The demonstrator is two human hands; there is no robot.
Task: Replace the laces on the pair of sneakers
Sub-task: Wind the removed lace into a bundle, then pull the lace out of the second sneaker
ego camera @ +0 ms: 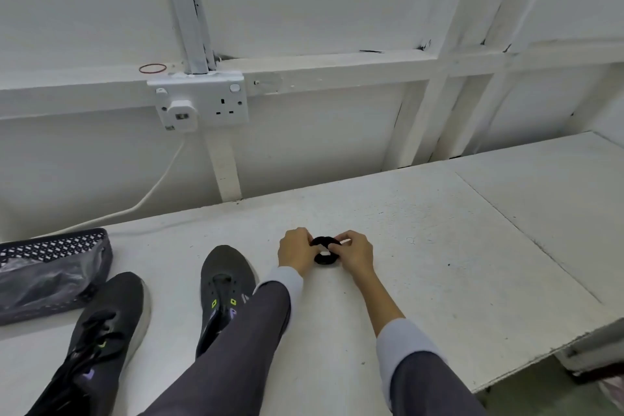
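Two dark grey sneakers stand on the white table (pixel 439 246). The left sneaker (pixel 101 324) still carries black laces. The other sneaker (pixel 224 284), beside my left forearm, shows empty eyelets with yellow-green tabs. Further right, a coiled bundle of black laces (pixel 325 258) with a white band around it lies between my hands. My left hand (pixel 295 252) pinches its left side and my right hand (pixel 354 252) pinches its right side, fingers curled at the band.
A dark patterned pouch (pixel 50 270) lies at the table's left edge. A white double wall socket (pixel 202 101) holds a plug whose cable (pixel 158 186) runs down to the table. A red rubber band (pixel 152 68) rests on the ledge.
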